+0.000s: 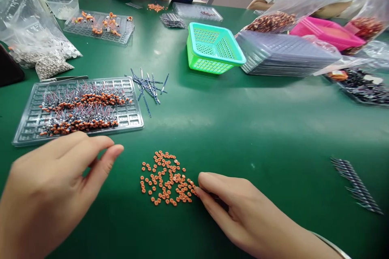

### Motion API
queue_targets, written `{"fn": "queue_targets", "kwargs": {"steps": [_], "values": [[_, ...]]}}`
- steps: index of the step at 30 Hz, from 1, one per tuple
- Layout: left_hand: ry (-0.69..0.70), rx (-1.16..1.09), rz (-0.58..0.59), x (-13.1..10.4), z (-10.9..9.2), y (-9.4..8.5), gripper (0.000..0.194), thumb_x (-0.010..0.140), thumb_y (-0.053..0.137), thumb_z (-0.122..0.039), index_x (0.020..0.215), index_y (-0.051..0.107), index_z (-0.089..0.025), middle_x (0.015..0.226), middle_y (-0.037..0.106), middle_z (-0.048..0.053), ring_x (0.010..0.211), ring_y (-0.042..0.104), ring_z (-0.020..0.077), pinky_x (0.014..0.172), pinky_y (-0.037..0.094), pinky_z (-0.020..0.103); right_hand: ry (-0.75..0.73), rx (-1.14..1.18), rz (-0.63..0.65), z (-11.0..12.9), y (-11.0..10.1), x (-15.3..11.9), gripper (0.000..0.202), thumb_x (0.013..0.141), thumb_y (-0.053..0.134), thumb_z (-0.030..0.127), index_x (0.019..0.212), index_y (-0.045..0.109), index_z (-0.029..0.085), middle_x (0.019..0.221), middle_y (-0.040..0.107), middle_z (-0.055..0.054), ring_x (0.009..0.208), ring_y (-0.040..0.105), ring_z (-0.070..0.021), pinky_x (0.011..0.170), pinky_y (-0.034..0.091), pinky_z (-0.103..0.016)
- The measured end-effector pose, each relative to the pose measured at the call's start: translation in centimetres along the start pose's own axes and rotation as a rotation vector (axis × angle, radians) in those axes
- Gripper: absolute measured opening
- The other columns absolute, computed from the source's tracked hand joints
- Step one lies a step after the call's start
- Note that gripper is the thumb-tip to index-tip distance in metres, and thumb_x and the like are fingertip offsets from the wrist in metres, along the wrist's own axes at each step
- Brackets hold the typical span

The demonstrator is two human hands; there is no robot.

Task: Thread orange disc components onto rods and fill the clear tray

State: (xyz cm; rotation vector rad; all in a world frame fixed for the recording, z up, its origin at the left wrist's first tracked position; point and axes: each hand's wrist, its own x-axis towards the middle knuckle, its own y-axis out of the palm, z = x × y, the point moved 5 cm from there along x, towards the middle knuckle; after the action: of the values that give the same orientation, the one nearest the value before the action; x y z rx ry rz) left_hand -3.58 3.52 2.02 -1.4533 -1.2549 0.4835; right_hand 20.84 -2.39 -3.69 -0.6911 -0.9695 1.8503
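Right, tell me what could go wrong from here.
The right hand is at the edge of the loose, small round orange pieces; a careless brush might scatter them.

The left hand appears close to the clear plastic compartment tray; a bump could tangle the thin-wired, orange-tipped parts crowded on it.

The thin dark-blue strips lie loosely crossed beside that tray, so shifting it might disturb them.

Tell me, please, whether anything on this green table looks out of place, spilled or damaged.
Nothing looks plainly damaged. The dark strips beside the wired-parts tray lie crisscrossed, untidy against the row of strips at the picture's right. The orange rings by the right hand lie loose but grouped, so not clearly spilled.
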Motion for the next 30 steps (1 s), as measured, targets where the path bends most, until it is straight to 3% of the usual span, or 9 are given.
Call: {"fn": "queue_targets", "kwargs": {"steps": [3, 5, 10, 15, 19, 24, 30], "values": [[0.186, -0.052, 0.010, -0.1, -2.9, 0.8, 0.007, 0.089, 0.055, -0.032, 0.094, 0.059, -0.030, 0.067, 0.057, -0.006, 0.057, 0.053, 0.0117, 0.058, 0.038, 0.029, 0.016, 0.032, 0.036, -0.2, 0.1, 0.3, 0.030, 0.093, 0.037, 0.017, 0.068, 0.022, 0.023, 0.059, 0.033, 0.005, 0.049, 0.028, -0.0123, 0.048, 0.025, -0.026], [0.203, -0.166, 0.079, -0.4, -4.1, 1.7, 0.006, 0.090, 0.054, -0.029, 0.092, 0.059, -0.027, 0.066, 0.057, -0.005, 0.057, 0.054, 0.0109, 0.056, 0.039, 0.027, 0.052, 0.074, 0.059, -0.5, -0.1, 0.4, 0.030, 0.094, 0.036, 0.019, 0.067, 0.023, 0.023, 0.058, 0.033, 0.006, 0.050, 0.029, -0.0123, 0.048, 0.026, -0.026], [0.115, -0.520, 0.331, -1.3, -6.4, 4.6, 0.012, 0.091, 0.051, -0.026, 0.091, 0.063, -0.025, 0.074, 0.063, -0.002, 0.066, 0.058, 0.0104, 0.060, 0.043, 0.022, 0.164, 0.317, 0.113, -0.9, -1.1, 0.2, 0.032, 0.096, 0.038, 0.033, 0.067, 0.034, 0.022, 0.060, 0.037, 0.005, 0.054, 0.035, -0.0121, 0.050, 0.031, -0.023], [-0.005, -0.705, 0.526, -2.2, -7.8, 6.3, 0.014, 0.086, 0.060, -0.030, 0.098, 0.066, -0.026, 0.080, 0.065, -0.002, 0.071, 0.058, 0.0119, 0.066, 0.044, 0.023, 0.156, 0.540, 0.117, 0.2, -0.9, -0.2, 0.031, 0.092, 0.047, 0.042, 0.070, 0.045, 0.021, 0.062, 0.043, 0.004, 0.057, 0.039, -0.0123, 0.051, 0.035, -0.022], [-0.016, -0.766, 0.548, -2.4, -8.3, 6.5, 0.011, 0.087, 0.057, -0.026, 0.084, 0.067, -0.023, 0.074, 0.063, -0.002, 0.069, 0.056, 0.0105, 0.065, 0.042, 0.021, 0.160, 0.614, 0.102, 0.7, -0.2, -0.1, 0.033, 0.089, 0.052, 0.046, 0.068, 0.047, 0.020, 0.061, 0.045, 0.003, 0.057, 0.039, -0.0125, 0.053, 0.036, -0.022], [-0.044, -0.812, 0.541, -2.4, -8.1, 6.7, 0.011, 0.085, 0.060, -0.027, 0.083, 0.069, -0.021, 0.073, 0.065, -0.001, 0.067, 0.057, 0.0106, 0.065, 0.042, 0.021, 0.241, 0.780, 0.112, 0.4, 0.7, 0.1, 0.044, 0.079, 0.060, 0.061, 0.066, 0.051, 0.019, 0.060, 0.043, 0.003, 0.057, 0.039, -0.0127, 0.052, 0.036, -0.023], [0.021, -0.797, 0.561, -2.4, -8.4, 6.5, 0.010, 0.084, 0.063, -0.026, 0.079, 0.070, -0.020, 0.070, 0.067, 0.000, 0.068, 0.059, 0.0120, 0.067, 0.044, 0.021, 0.291, 1.125, 0.359, -0.1, 2.8, -0.4, 0.057, 0.065, 0.067, 0.072, 0.067, 0.050, 0.018, 0.059, 0.040, 0.005, 0.055, 0.032, -0.0100, 0.051, 0.029, -0.022]]}}
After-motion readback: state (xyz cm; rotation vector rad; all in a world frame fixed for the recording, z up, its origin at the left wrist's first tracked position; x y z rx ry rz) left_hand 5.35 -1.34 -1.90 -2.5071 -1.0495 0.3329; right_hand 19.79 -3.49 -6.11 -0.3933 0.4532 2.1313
